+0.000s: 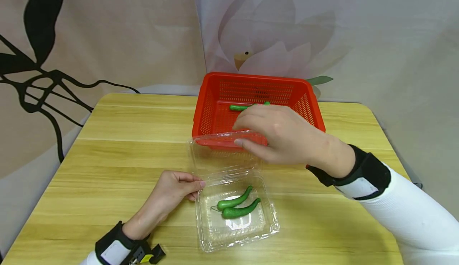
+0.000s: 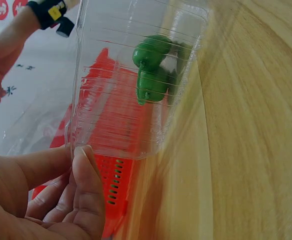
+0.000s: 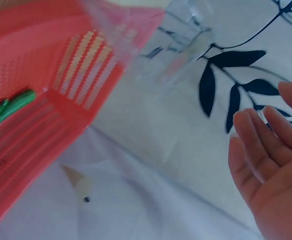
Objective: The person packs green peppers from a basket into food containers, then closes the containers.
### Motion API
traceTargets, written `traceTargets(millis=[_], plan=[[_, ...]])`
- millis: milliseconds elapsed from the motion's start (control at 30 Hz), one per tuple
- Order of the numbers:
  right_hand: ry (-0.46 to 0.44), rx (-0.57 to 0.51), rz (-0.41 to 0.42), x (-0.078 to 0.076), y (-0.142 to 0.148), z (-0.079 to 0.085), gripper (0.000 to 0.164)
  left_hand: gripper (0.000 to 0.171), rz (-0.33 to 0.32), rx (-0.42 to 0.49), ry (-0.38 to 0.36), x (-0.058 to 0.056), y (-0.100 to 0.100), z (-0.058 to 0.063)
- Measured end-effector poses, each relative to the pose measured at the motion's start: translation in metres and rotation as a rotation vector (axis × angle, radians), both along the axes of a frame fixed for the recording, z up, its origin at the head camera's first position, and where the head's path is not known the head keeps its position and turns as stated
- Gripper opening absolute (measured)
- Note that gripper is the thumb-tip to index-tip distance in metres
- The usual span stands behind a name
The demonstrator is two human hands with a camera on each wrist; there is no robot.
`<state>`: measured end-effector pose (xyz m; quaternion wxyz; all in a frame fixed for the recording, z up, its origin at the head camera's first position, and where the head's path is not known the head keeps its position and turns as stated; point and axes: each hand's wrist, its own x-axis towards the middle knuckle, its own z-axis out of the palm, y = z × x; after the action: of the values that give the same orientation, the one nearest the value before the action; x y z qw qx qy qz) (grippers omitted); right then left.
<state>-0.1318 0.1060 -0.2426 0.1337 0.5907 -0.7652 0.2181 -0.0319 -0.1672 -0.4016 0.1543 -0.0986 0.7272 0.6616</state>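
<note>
A clear plastic clamshell box point(image 1: 209, 233) lies open on the table, its lid point(image 1: 222, 157) raised at the back and overlapping the basket's front in the head view. Two green chili peppers point(image 1: 239, 212) lie side by side inside the box. At the box's left edge near the hinge, my left hand point(image 1: 179, 187) pinches the rim between thumb and fingers. My right hand point(image 1: 276, 131) hovers over the lid and the basket's near edge. Its palm and relaxed fingers point(image 3: 256, 145) appear in the right wrist view with nothing in them.
Behind the box stands a red plastic basket point(image 1: 206, 105) holding green peppers point(image 1: 238, 107), partly hidden by my right hand. The wooden table point(image 1: 143, 137) ends at a patterned cloth backdrop point(image 1: 143, 30). A black band point(image 1: 369, 173) wraps the right wrist.
</note>
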Motion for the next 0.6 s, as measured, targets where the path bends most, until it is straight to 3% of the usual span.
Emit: traceTargets(millis=[200,600], plan=[[-0.031,0.025,-0.130,-0.025,0.005,0.001,0.023,0.017,-0.001,-0.002,0.000,0.001,0.000,0.002],[-0.171,0.207,-0.457,-0.088,0.012,0.005,0.028,0.012,0.012,-0.022,-0.025,0.002,0.000,0.005]])
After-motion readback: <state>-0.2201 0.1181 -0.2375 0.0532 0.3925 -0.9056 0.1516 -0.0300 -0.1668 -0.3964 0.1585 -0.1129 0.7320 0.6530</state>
